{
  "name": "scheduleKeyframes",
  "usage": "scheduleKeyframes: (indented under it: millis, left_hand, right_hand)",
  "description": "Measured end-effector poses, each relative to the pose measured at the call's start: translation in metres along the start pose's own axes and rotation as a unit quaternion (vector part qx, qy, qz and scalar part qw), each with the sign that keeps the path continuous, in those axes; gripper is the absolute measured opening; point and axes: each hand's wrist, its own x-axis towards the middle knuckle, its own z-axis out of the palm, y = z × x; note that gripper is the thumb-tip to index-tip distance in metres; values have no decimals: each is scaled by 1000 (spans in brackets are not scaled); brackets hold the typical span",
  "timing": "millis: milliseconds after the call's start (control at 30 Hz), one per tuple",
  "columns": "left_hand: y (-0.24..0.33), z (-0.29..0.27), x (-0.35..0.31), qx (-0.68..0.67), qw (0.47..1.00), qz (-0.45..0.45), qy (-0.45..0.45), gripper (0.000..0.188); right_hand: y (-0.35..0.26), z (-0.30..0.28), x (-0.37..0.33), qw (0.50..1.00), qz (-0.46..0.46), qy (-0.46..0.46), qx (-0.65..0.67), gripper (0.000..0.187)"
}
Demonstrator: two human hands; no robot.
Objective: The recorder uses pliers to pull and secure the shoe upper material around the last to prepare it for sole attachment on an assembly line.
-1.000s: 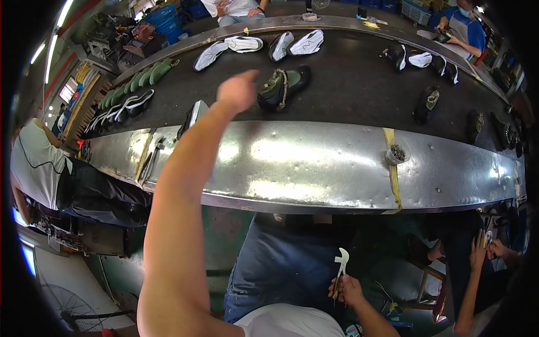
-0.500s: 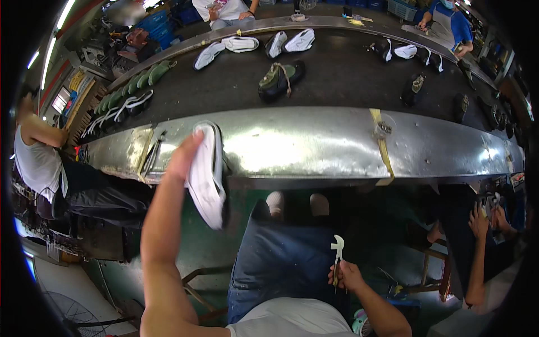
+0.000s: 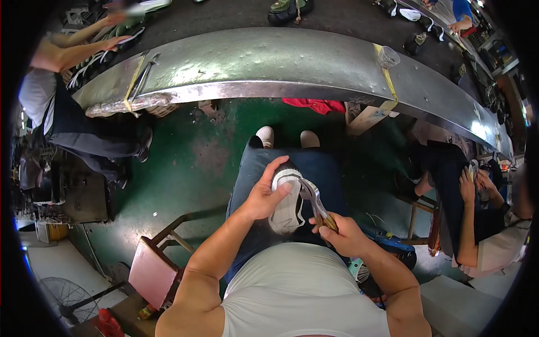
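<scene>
A white-and-black shoe (image 3: 286, 210) rests over my lap, its white face with a dark pen-like mark turned up and its dark end pointing away from me. My left hand (image 3: 264, 196) grips it from the left, thumb across the white face and fingers round the dark end. In my right hand (image 3: 342, 236) is a pair of lasting pincers (image 3: 314, 202), held by the brownish handles. The metal head of the pincers lies against the shoe's right edge near the dark end. Whether the jaws pinch the edge, I cannot tell.
Ahead runs a metal bench edge (image 3: 224, 59) with a dark belt (image 3: 224, 17) beyond, carrying shoes. Yellow tape and a small clear cup (image 3: 388, 56) are on the metal. A pink-topped stool (image 3: 151, 272) stands left. People work at both sides, a fan (image 3: 67, 303) lower left.
My left hand has brought the shoe from the bench edge down to my lap. The pincers have moved up and left to the shoe. The view has tilted downward.
</scene>
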Motion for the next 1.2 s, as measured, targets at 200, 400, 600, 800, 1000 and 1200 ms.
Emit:
scheduleKeyframes:
  millis: [200, 400, 600, 800, 1000, 1200]
  left_hand:
    - [-9, -6, -13, 108, 993, 37, 14, 54]
    - [-5, -4, -6, 257, 964, 38, 56, 49]
    - [-15, -6, 0, 249, 961, 92, 82, 44]
    - [-10, -3, 5, 250, 964, 21, 88, 44]
    - [-33, -15, 10, 264, 951, 92, 133, 38]
    - [-37, -20, 14, 274, 946, 104, 139, 37]
  right_hand:
    - [-8, 5, 10, 985, 34, -45, 163, 30]
    - [-23, -2, 27, 954, 142, -68, 256, 26]
    - [8, -1, 36, 989, 42, -55, 130, 24]
    - [-39, -24, 46, 947, 199, -96, 232, 22]
    - [31, 6, 72, 992, -3, 59, -110, 23]
    - [76, 23, 90, 965, -113, 167, -169, 25]
